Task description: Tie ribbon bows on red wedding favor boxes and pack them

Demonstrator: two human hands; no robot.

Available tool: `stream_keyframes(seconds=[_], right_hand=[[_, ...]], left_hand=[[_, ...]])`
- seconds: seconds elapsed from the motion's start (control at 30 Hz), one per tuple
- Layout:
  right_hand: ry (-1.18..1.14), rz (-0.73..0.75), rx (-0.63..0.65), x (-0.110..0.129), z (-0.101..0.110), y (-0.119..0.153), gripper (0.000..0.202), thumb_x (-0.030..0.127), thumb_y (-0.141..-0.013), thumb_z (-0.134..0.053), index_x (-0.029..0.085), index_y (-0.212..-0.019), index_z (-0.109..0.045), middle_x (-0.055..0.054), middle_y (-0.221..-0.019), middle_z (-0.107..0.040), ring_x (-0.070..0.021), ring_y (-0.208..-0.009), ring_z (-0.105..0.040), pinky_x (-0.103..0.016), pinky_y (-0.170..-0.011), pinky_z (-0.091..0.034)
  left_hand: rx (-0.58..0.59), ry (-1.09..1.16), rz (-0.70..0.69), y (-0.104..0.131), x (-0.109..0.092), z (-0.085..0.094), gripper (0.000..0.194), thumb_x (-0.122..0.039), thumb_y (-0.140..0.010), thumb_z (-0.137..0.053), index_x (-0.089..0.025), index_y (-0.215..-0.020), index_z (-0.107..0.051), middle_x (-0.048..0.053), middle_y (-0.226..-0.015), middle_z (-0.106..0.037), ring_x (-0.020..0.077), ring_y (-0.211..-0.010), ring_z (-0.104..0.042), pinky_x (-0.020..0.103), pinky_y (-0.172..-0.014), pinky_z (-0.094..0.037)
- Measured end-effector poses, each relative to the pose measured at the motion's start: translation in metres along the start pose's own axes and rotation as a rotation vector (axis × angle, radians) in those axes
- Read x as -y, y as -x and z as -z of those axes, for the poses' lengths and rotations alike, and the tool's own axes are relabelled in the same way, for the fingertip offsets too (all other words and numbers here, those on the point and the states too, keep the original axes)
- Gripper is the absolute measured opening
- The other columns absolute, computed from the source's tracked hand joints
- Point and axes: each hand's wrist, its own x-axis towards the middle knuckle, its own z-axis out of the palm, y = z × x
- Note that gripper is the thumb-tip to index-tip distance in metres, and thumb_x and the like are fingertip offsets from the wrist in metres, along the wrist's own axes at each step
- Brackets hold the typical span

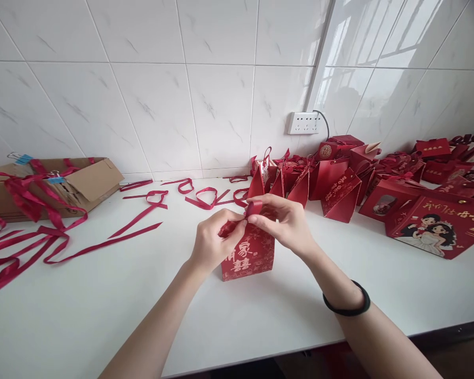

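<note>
A red gift box (248, 262) with white lettering stands upright on the white table in front of me. Just over its top, both hands pinch a dark red ribbon (254, 209), which forms a small loop. My left hand (217, 237) has thumb and forefinger closed on the ribbon at the lower left of the loop. From the other side, my right hand (286, 221) grips the loop between thumb and fingers. The box's upper part is mostly hidden behind my hands. A black band (349, 310) circles my right wrist.
Cut red ribbons (136, 223) lie on the table (114, 300) at left and centre back. A cardboard box (92, 179) with clips and draped ribbon stands at left. Several red gift boxes (342, 195) crowd the right side. A power strip (304, 123) is on the tiled wall.
</note>
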Motion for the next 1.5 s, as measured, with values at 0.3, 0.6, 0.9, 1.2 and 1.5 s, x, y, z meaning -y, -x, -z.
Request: stream_keyframes(seconds=[0.3, 0.6, 0.9, 1.2, 1.5], right_hand=[[0.703, 0.703, 0.048, -0.019, 0.014, 0.004, 0.005, 0.015, -0.085, -0.056, 0.016, -0.090, -0.058, -0.002, -0.064, -0.059, -0.0110, -0.053, -0.050, -0.023, -0.046, -0.042], [0.708, 0.722, 0.049, -0.015, 0.011, 0.003, 0.007, 0.012, -0.088, -0.051, 0.016, -0.086, -0.056, -0.002, -0.063, -0.057, -0.0110, -0.052, -0.048, -0.023, -0.046, -0.040], [0.324, 0.169, 0.155, -0.013, 0.007, 0.004, 0.013, 0.024, -0.084, -0.057, 0.017, -0.073, -0.055, 0.002, -0.066, -0.054, -0.0087, -0.056, -0.046, -0.021, -0.051, -0.038], [0.124, -0.015, 0.264, -0.017, 0.015, 0.002, 0.015, 0.029, -0.086, -0.053, 0.017, -0.083, -0.060, -0.001, -0.074, -0.058, -0.0116, -0.063, -0.051, -0.024, -0.056, -0.040], [-0.010, -0.177, 0.230, -0.021, 0.008, 0.004, 0.024, 0.038, -0.080, -0.063, 0.016, -0.091, -0.061, -0.006, -0.090, -0.066, -0.0180, -0.079, -0.062, -0.028, -0.067, -0.049]], left_hand=[[-0.009, 0.056, 0.150, -0.001, -0.003, -0.001, 0.005, -0.017, -0.080, -0.061, -0.019, -0.076, -0.062, -0.004, -0.068, -0.068, 0.0088, -0.060, -0.061, 0.017, -0.057, -0.050], [-0.024, 0.036, 0.156, 0.000, -0.003, -0.002, 0.005, -0.018, -0.080, -0.060, -0.018, -0.076, -0.062, -0.003, -0.068, -0.068, 0.0084, -0.058, -0.061, 0.017, -0.055, -0.050], [-0.021, 0.043, 0.169, 0.000, -0.002, -0.001, 0.006, -0.020, -0.081, -0.060, -0.019, -0.075, -0.063, -0.002, -0.070, -0.069, 0.0104, -0.061, -0.063, 0.019, -0.057, -0.051], [-0.002, 0.062, 0.227, 0.003, 0.000, -0.001, 0.009, -0.026, -0.083, -0.060, -0.020, -0.078, -0.064, -0.001, -0.073, -0.070, 0.0116, -0.062, -0.063, 0.021, -0.057, -0.051], [-0.065, 0.170, 0.259, 0.013, 0.003, -0.006, 0.027, -0.023, -0.082, -0.059, -0.021, -0.108, -0.053, 0.000, -0.079, -0.066, 0.0138, -0.079, -0.064, 0.025, -0.073, -0.053]])
